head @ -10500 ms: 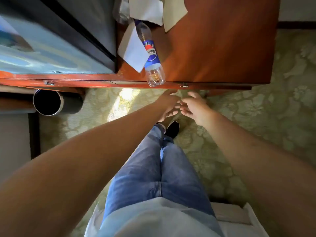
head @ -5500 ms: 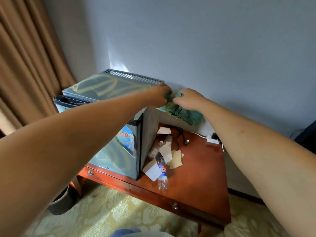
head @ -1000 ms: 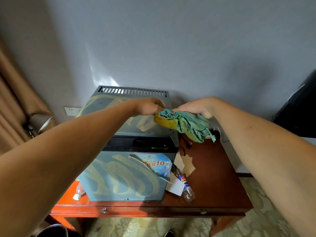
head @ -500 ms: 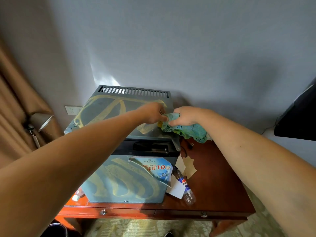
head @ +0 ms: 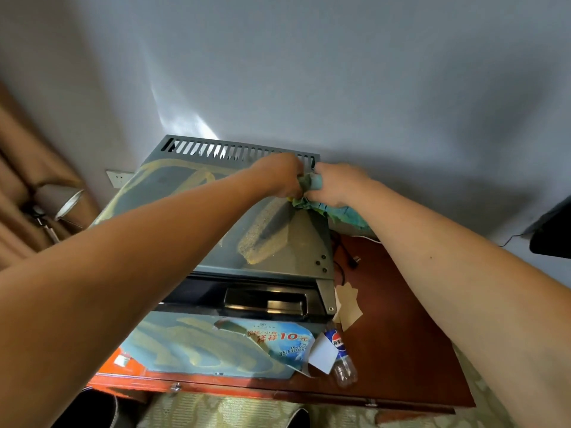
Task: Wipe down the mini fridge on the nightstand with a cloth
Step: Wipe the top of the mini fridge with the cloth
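Gripping one cloth (head: 312, 186), two hands

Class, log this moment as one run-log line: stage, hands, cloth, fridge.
stage: wiping about to start | left hand and right hand: both grip cloth | mini fridge: top smeared

Hotel-style bedroom: wooden nightstand (head: 401, 319), priced mini fridge (head: 216, 350), curtains (head: 18, 168), patterned carpet (head: 216, 409).
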Available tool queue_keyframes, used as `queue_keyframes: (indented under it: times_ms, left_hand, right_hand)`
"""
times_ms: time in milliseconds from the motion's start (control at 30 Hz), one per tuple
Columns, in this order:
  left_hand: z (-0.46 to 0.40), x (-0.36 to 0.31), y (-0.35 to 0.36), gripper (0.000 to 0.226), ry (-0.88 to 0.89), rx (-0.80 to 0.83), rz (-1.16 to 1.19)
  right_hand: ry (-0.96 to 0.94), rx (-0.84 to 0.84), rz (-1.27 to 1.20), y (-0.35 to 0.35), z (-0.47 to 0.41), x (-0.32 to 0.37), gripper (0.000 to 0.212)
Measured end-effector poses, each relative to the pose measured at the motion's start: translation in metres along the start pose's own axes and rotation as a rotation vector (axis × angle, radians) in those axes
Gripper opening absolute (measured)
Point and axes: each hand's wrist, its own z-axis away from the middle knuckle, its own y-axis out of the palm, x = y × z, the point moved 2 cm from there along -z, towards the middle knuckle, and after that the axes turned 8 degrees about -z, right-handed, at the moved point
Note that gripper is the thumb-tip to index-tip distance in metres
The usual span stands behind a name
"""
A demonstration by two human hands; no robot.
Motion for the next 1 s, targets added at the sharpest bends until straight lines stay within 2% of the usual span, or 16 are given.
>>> queue_keyframes:
  times_ms: [267, 400, 467, 667, 900, 1000]
  left_hand:
    - [-0.052, 0.007, -0.001, 0.011, -0.061, 0.002, -0.019]
    - [-0.051, 0.008, -0.001, 0.030, -0.062, -0.014, -0.020]
    - [-0.043, 0.006, -0.003, 0.025, -0.054, -0.022, -0.027]
    - [-0.004, -0.005, -0.003, 0.022, -0.018, -0.016, -0.090]
    - [0.043, -0.018, 0.001, 0.022, 0.054, 0.019, -0.112]
    - [0.055, -0.020, -0.001, 0.027, 0.090, 0.031, -0.109]
  right_hand:
    - [0.036, -0.075, 0.027, 0.002, -0.047, -0.011, 0.061]
    - [0.070, -0.075, 0.003, 0.002, -0.043, -0.008, 0.062]
    - [0.081, -0.065, -0.044, 0.004, -0.036, -0.008, 0.063]
    - [0.100, 0.048, -0.120, 0.005, 0.005, 0.004, 0.079]
    - [0.156, 0.141, -0.114, 0.006, 0.059, 0.023, 0.068]
    - [0.174, 0.187, -0.075, 0.006, 0.074, 0.029, 0.073]
